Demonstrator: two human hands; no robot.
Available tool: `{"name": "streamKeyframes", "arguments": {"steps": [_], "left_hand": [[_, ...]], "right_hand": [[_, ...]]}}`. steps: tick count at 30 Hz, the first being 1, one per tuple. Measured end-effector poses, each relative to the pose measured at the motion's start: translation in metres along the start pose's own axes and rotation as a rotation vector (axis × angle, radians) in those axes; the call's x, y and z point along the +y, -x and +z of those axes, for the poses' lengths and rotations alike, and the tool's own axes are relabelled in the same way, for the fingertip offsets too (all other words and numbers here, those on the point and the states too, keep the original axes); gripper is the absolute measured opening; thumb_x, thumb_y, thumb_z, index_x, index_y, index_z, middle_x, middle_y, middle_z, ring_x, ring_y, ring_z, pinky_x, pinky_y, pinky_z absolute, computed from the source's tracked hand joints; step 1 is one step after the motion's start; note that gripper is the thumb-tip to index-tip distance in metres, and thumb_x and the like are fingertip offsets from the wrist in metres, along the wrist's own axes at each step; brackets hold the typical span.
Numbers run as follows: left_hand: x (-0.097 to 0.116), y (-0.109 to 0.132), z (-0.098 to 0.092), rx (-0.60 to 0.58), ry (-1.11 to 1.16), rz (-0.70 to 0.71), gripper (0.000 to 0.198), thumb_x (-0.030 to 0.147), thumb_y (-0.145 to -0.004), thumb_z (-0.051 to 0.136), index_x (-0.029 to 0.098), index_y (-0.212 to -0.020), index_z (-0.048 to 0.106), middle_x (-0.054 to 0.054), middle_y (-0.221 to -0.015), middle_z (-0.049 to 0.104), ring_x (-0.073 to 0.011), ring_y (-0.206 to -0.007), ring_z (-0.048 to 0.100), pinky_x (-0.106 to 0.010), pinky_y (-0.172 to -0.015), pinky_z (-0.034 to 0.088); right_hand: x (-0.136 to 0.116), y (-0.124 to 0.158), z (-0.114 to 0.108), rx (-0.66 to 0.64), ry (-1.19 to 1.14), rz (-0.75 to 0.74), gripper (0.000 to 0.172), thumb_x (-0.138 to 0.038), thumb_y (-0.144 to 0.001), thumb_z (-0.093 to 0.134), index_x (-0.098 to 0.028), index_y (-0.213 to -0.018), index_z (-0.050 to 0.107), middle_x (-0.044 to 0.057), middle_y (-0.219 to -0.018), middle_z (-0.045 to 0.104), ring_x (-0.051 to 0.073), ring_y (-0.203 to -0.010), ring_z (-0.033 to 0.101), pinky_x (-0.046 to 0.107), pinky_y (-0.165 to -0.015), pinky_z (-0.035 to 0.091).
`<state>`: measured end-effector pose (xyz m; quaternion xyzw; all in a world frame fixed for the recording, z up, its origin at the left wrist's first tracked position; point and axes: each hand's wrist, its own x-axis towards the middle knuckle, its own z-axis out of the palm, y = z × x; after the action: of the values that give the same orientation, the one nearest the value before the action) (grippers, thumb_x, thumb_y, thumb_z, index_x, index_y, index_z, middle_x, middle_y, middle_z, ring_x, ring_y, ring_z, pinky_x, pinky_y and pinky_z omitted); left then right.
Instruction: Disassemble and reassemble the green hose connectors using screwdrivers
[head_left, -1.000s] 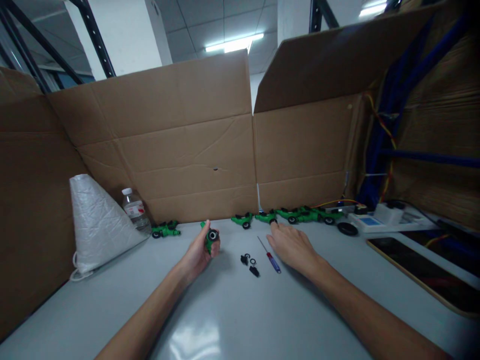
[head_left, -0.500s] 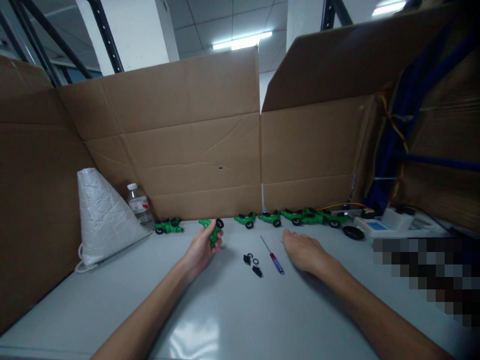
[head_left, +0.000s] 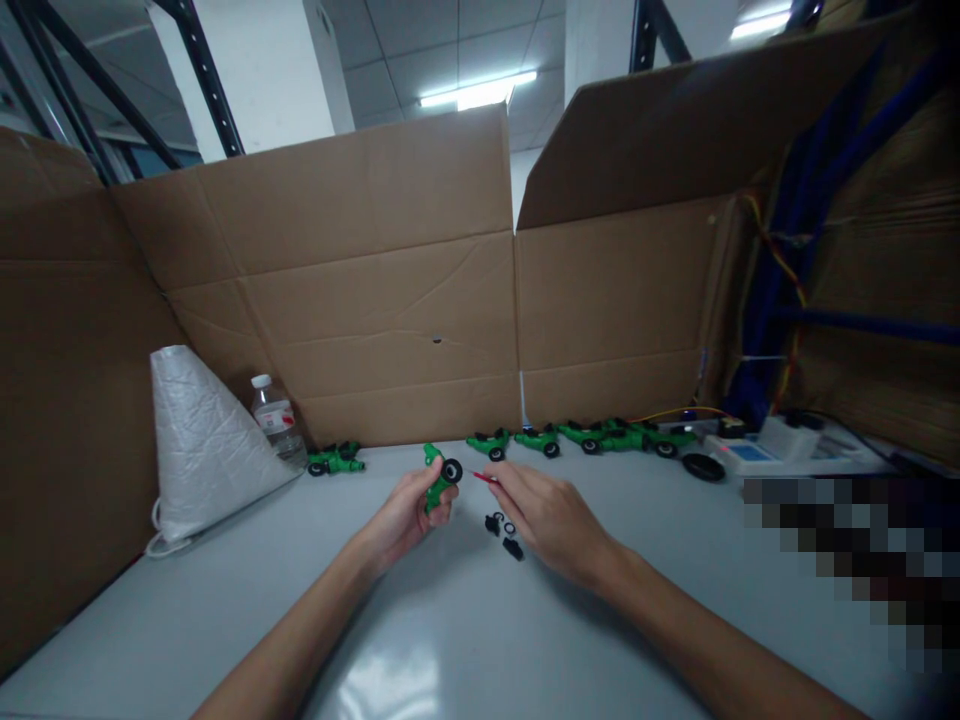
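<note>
My left hand [head_left: 409, 515] grips a green toy part [head_left: 434, 495] with a black wheel [head_left: 451, 470] on its right side. Close by on the right, my right hand [head_left: 547, 510] is closed on a screwdriver [head_left: 486, 478]; its red part shows at the fingertips and its thin tip points at the wheel. Most of the handle is hidden in the hand. Small black parts [head_left: 513, 548] and a black ring [head_left: 510, 528] lie on the table below the right fingers.
Several green toy vehicles [head_left: 602, 437] line the back of the white table [head_left: 465, 640]. Another green piece [head_left: 335, 459], a bottle [head_left: 276, 418] and a silvery bag [head_left: 210, 455] are at the left. A power strip [head_left: 795, 455] and black ring [head_left: 703, 467] lie at the right. Cardboard walls surround the table.
My right hand has picked up the screwdriver from the table and moved left, near the green part. My left hand has turned that part so its wheel faces right.
</note>
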<state>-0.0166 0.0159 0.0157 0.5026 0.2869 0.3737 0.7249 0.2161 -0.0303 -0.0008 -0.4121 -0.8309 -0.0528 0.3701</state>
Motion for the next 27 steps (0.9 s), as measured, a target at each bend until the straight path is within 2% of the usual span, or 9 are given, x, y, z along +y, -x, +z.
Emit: {"name": "streamKeyframes", "arguments": {"steps": [6,11,16,19,23,27], "left_hand": [[-0.005,-0.001,0.001,0.028,-0.084,0.035,0.047,0.056,-0.089,0.076,0.013,-0.085,0.059,-0.001,-0.078,0.054,-0.0059,-0.058,0.044,-0.02,-0.054,0.032],[-0.015,-0.006,0.002,0.082,-0.141,0.097,0.049,0.057,-0.086,0.078,0.011,-0.085,0.062,-0.001,-0.078,0.055,-0.0065,-0.059,0.043,-0.023,-0.057,0.034],[-0.021,-0.009,0.005,0.109,-0.202,0.166,0.048,0.057,-0.085,0.079,0.012,-0.093,0.064,0.001,-0.075,0.053,-0.0068,-0.059,0.041,-0.022,-0.056,0.029],[-0.021,-0.008,0.006,0.127,-0.198,0.154,0.048,0.057,-0.086,0.079,0.013,-0.095,0.063,0.001,-0.077,0.052,-0.0065,-0.06,0.04,-0.022,-0.055,0.027],[-0.015,-0.004,0.006,0.084,-0.244,0.103,0.049,0.057,-0.085,0.08,0.013,-0.092,0.062,0.001,-0.076,0.05,-0.0062,-0.059,0.035,-0.023,-0.053,0.02],[-0.009,-0.001,0.005,0.056,-0.263,0.05,0.048,0.059,-0.086,0.077,0.014,-0.091,0.058,0.003,-0.071,0.046,-0.0068,-0.058,0.032,-0.024,-0.054,0.017]], "right_hand": [[-0.002,0.001,0.002,0.07,0.074,-0.042,0.023,-0.022,-0.11,0.042,-0.022,-0.115,0.064,0.007,-0.099,0.074,0.019,-0.09,0.07,0.027,-0.073,0.05],[-0.01,0.002,0.0,0.01,0.261,-0.019,0.016,-0.016,-0.107,0.048,-0.021,-0.103,0.063,0.004,-0.092,0.071,0.019,-0.086,0.069,0.027,-0.062,0.044],[-0.027,0.002,0.0,-0.075,0.414,0.047,0.02,-0.006,-0.101,0.051,-0.022,-0.108,0.062,0.004,-0.094,0.07,0.021,-0.081,0.068,0.03,-0.054,0.037],[-0.026,0.0,-0.004,-0.108,0.407,0.049,0.02,-0.006,-0.102,0.051,-0.021,-0.109,0.061,0.005,-0.096,0.071,0.02,-0.081,0.068,0.029,-0.054,0.036],[-0.012,-0.003,-0.013,-0.161,0.296,-0.046,0.014,-0.012,-0.105,0.052,-0.021,-0.105,0.062,0.003,-0.095,0.071,0.019,-0.084,0.067,0.028,-0.059,0.036],[-0.003,-0.004,-0.016,-0.128,0.259,-0.092,0.01,-0.017,-0.107,0.053,-0.021,-0.106,0.063,0.003,-0.096,0.072,0.019,-0.088,0.065,0.029,-0.067,0.039]]}}
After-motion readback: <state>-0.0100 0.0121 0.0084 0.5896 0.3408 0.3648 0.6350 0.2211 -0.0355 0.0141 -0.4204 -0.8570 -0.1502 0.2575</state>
